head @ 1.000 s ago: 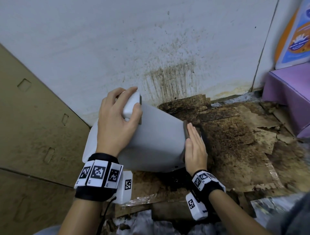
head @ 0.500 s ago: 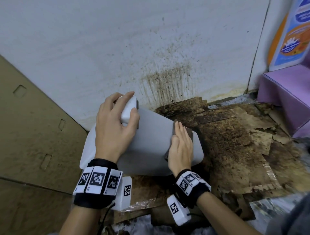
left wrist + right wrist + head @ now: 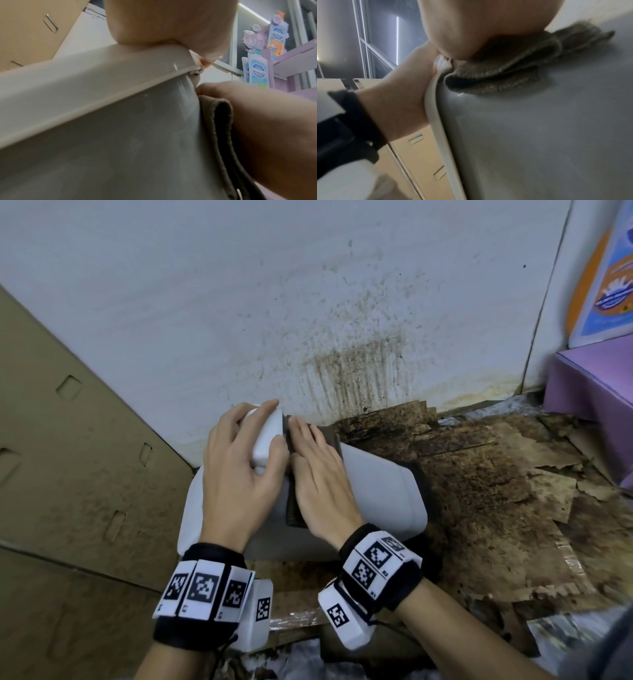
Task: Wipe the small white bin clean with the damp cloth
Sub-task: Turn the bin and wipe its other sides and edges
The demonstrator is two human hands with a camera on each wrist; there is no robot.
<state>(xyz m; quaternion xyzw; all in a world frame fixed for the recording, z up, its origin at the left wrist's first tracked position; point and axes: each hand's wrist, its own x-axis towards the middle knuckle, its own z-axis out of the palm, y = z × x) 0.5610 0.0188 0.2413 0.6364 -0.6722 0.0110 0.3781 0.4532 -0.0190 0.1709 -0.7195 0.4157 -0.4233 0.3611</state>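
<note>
The small white bin [image 3: 380,491] lies tipped on its side on the floor, base toward the right. My left hand [image 3: 239,470] grips its thick rim [image 3: 96,75] at the upper left, fingers curled over the edge. My right hand [image 3: 318,474] lies flat on the bin's upturned side, fingers straight, pressing a folded brown-grey cloth [image 3: 294,508] against the wall right beside the rim. The cloth [image 3: 496,77] shows under the palm in the right wrist view, and the cloth [image 3: 221,129] sits folded against the grey wall in the left wrist view.
A stained white wall [image 3: 308,302] stands just behind the bin. Brown cardboard [image 3: 68,457] leans at the left. Dirty, torn cardboard [image 3: 496,491] covers the floor to the right. A purple shelf unit [image 3: 596,385] with printed packs [image 3: 606,278] stands at the far right.
My right hand has slid the cloth leftward along the bin's side, from the base end up to the rim beside my left hand. The left hand has kept its grip.
</note>
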